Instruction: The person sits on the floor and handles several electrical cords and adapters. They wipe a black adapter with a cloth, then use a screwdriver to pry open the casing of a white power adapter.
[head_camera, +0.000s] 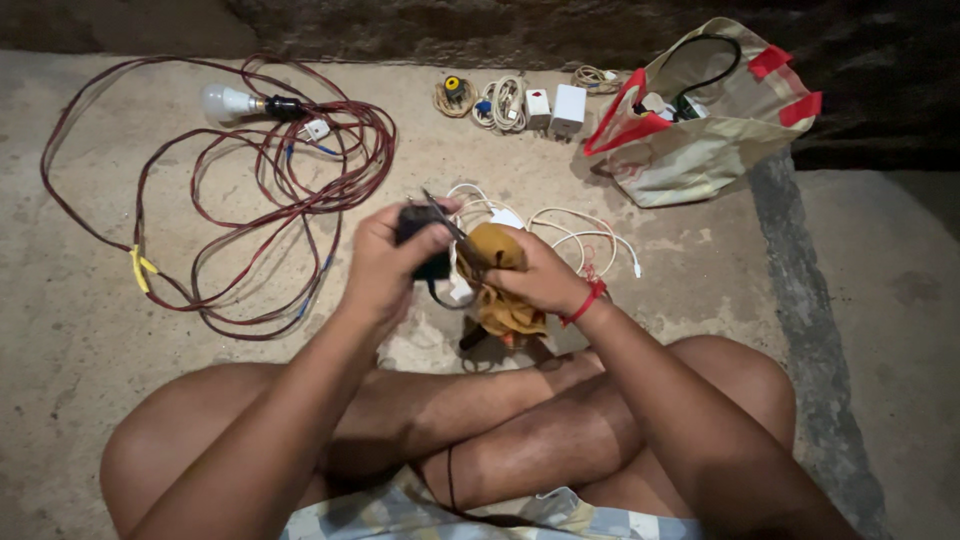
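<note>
The small black boxy plug-in adapter (420, 235) sits in the middle of the view, above the crossed legs, clamped in the fingers of the left hand (385, 265). A thin metal blade of a hand tool (447, 222) slants across its top edge; whether the tip is in a seam or only resting there I cannot tell. The right hand (540, 280), at 3 o'clock from the adapter, has its fingers wrapped tight around a crumpled mustard-yellow cloth (497, 285) that covers the tool's handle.

Judging by this, the work on the adapter looks under way: the case appears whole, with no part lifted off, so the opening or repair itself seems left to do.

Just beyond the hands, at 12 to 2 o'clock, white cables (585, 235) lie looped on the concrete floor (90, 330). At 10 o'clock a long dark red wire (290, 190) sprawls in coils, ending in a white bulb in a black holder (245, 102). At 12 o'clock, near the wall, small coiled cords and white chargers (555, 108) lie in a row. At 1 o'clock a beige cloth bag with red handles (700, 130) lies open.
</note>
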